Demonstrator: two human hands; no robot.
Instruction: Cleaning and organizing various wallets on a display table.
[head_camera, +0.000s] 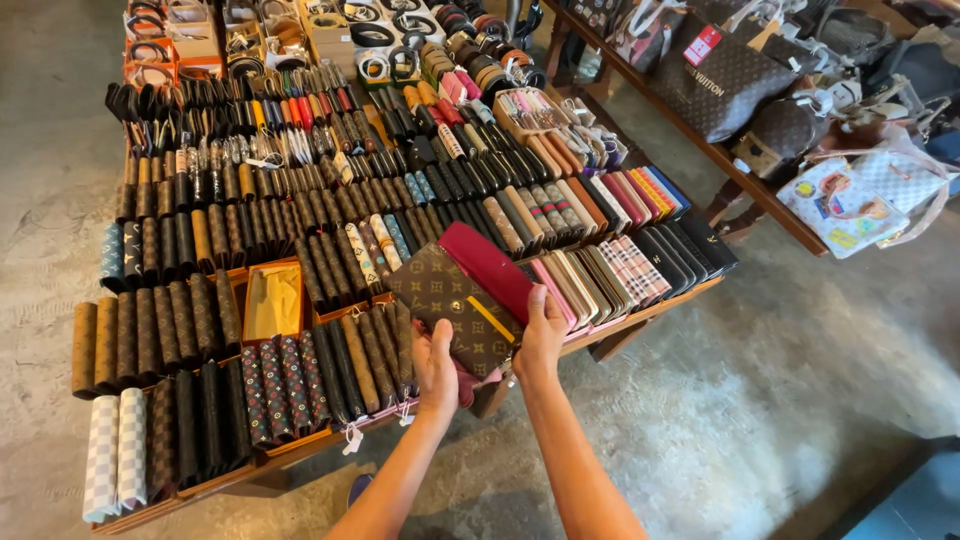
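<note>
The brown patterned wallet was held open above the table's near edge, its maroon flap raised and its long axis slanting from upper left to lower right. The left hand gripped the lower edge from beneath, fingers closed on it; the right hand pinched the right end, equally near. Rows of upright wallets crowded directly behind and below; handbags stood well apart on a shelf.

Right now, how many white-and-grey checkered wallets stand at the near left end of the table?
2: both white checkered wallets stand side by side at the table's near-left corner. Others may be hidden among farther rows.
</note>
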